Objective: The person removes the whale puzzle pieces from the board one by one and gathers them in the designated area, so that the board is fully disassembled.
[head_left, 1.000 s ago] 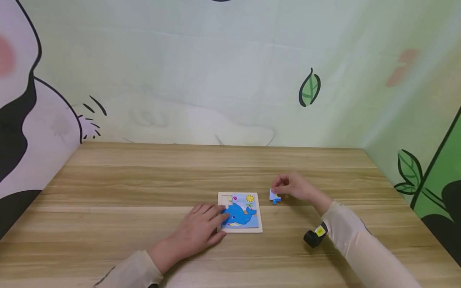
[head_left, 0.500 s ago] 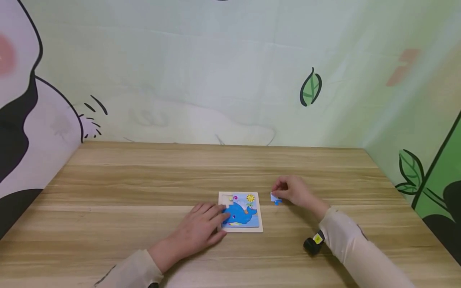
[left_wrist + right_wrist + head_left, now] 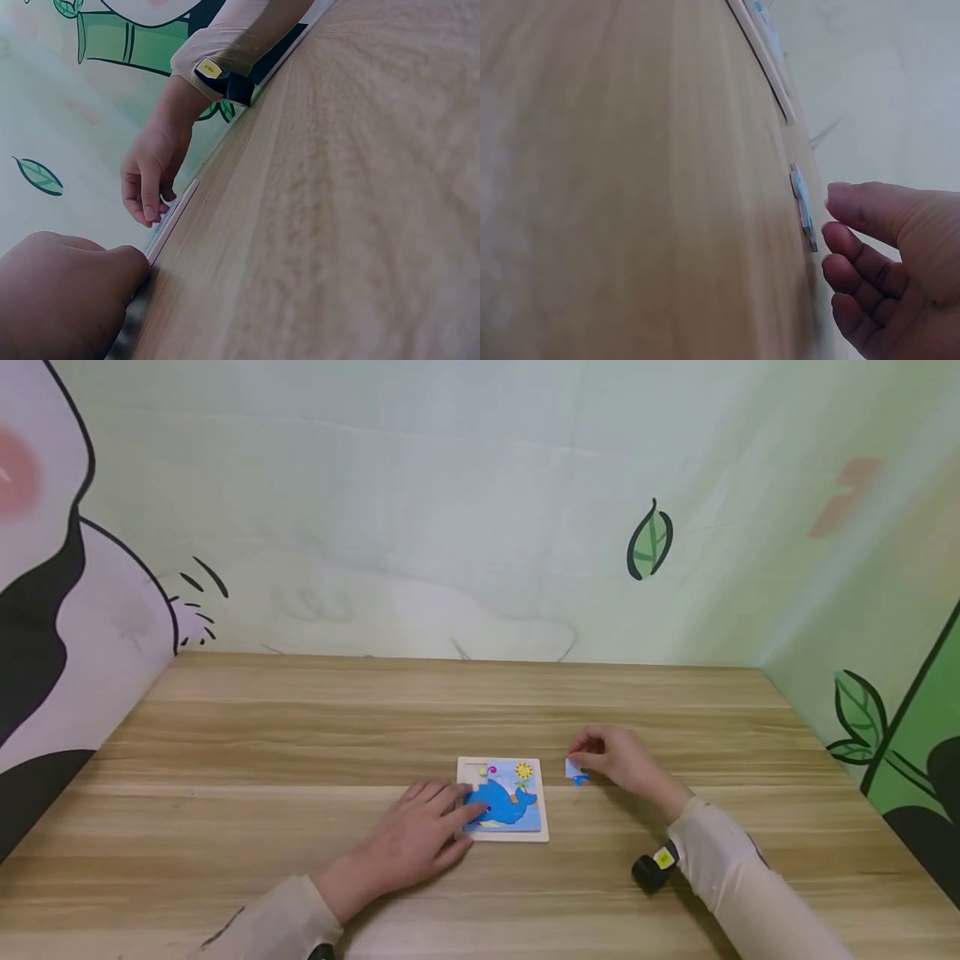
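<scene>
A square wooden jigsaw puzzle (image 3: 504, 810) with a blue whale and a yellow sun lies on the table; bare wood shows at its upper left corner. My left hand (image 3: 420, 827) lies at its left side, the fingertips resting on the whale picture and the frame. To the right of the board, a light-blue puzzle piece (image 3: 573, 770) lies flat on the table. Over it hovers my right hand (image 3: 618, 760), thumb and fingers bent toward the piece. In the right wrist view, a gap shows between these fingertips and the puzzle piece (image 3: 802, 204).
The wood-grain table (image 3: 315, 718) runs back to a printed wall cloth (image 3: 450, 527) with leaves and a cartoon animal. A black wrist camera (image 3: 651, 873) with a yellow label hangs from the right sleeve, just above the table.
The right hand has shifted slightly and covers more of the puzzle piece in the head view. The left index finger reaches a little further across the whale.
</scene>
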Motion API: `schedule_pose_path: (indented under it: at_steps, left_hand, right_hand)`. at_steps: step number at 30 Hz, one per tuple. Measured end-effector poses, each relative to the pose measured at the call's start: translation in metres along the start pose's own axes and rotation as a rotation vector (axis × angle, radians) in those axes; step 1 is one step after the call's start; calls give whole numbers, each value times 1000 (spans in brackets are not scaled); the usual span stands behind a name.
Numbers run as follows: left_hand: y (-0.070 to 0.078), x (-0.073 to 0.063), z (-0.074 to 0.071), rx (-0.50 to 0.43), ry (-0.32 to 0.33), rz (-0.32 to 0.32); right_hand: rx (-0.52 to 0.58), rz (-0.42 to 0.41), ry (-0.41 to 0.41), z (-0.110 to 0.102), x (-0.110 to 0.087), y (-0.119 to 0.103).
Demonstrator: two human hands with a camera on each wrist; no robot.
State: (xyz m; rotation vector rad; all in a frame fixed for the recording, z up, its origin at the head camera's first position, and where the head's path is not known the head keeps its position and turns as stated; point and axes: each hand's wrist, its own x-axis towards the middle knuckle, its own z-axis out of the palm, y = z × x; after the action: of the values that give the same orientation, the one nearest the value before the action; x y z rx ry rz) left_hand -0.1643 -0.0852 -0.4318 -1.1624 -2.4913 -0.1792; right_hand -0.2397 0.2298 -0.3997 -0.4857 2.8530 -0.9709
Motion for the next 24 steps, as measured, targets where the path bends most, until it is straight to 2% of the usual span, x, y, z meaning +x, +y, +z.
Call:
schedule_pose_path:
  at_steps: [8, 18, 24]
  left_hand:
    - [3, 4, -4, -38, -70, -31]
    - [7, 12, -6, -29, -74, -4]
    - [9, 17, -7, 6, -76, 7]
  right_hand:
    - [47, 3, 18, -4, -3, -2]
    - [64, 4, 36, -6, 4, -14]
    - [74, -48, 19, -4, 11, -27]
